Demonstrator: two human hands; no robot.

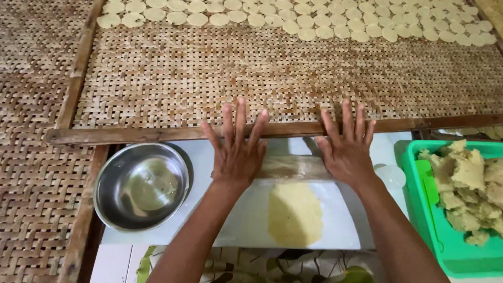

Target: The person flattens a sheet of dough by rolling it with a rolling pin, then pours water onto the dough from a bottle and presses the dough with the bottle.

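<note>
Now | rolling pin (293, 167) axis left-right | left hand (237, 154), right hand (347, 152) fingers spread flat on it | dough sheet (294, 215) below

A pale wooden rolling pin (293, 167) lies crosswise on the white board (241, 220), at the far end of a thin, flattened oval sheet of yellow dough (294, 215) stretching toward the person.

Rolling pin (293, 167): both ends covered by the left hand (238, 154) and right hand (348, 154); only the middle shows. Green tray (445, 251) of dough lumps (471, 188): cut off at right edge. Rows of round discs (314, 21): cut off at top edge. Patterned cloth (251, 264): cut off at bottom edge.
</note>
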